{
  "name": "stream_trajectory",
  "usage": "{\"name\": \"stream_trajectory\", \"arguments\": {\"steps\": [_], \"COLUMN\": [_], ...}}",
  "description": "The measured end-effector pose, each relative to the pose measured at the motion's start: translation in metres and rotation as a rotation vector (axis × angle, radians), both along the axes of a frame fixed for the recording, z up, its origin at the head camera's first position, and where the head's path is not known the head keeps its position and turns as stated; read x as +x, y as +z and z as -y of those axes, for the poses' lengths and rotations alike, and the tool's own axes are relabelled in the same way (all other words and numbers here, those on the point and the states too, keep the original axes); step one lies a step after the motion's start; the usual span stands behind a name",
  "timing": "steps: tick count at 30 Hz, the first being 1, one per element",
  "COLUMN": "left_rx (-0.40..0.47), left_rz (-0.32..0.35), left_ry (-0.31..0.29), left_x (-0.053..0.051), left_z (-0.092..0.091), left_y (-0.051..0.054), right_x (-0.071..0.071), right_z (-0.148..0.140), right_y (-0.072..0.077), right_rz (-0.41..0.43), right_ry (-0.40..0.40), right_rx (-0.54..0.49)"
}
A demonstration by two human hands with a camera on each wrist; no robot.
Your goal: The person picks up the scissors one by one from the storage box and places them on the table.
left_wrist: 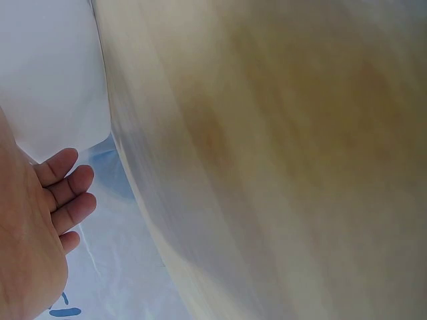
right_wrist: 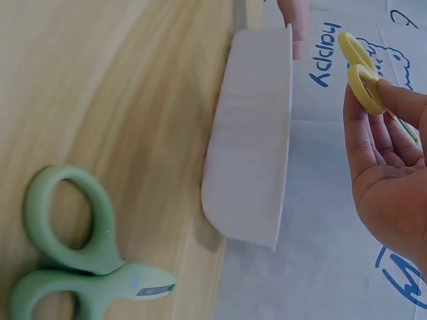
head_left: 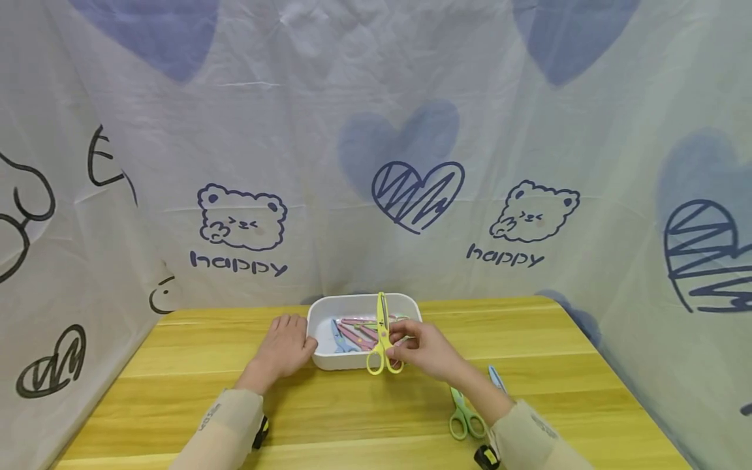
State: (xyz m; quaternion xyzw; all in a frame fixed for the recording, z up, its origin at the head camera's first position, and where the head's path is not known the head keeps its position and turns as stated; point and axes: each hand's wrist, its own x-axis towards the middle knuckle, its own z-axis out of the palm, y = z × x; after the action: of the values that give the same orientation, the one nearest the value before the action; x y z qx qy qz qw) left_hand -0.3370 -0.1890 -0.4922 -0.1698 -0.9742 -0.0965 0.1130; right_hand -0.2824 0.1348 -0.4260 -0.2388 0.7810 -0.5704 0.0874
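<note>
My right hand pinches a pair of yellow scissors by the handle, blades pointing up, above the right part of a white plastic box. In the right wrist view, thumb and fingertips meet at the scissors' yellow handle loops. My left hand rests at the left end of the box, its thumb touching the rim. The left wrist view shows its fingers loosely extended beside the box wall; the thumb is hidden there. Inside the box lie several pink scissors and blue scissors.
Green scissors lie on the wooden table under my right forearm, beside blue scissors partly covered by it. A patterned white cloth hangs behind and at both sides of the table.
</note>
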Motion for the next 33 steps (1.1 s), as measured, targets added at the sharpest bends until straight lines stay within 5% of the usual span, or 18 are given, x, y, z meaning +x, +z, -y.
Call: {"name": "stream_trajectory", "arguments": {"steps": [33], "left_rx": [0.023], "left_rz": [-0.043], "left_ry": [-0.006], "left_x": [0.004], "left_z": [-0.001], "left_y": [0.0], "right_x": [0.029], "right_z": [-0.035], "right_y": [-0.041], "right_rz": [0.056], "right_ry": [0.025], "right_rx": [0.039]}}
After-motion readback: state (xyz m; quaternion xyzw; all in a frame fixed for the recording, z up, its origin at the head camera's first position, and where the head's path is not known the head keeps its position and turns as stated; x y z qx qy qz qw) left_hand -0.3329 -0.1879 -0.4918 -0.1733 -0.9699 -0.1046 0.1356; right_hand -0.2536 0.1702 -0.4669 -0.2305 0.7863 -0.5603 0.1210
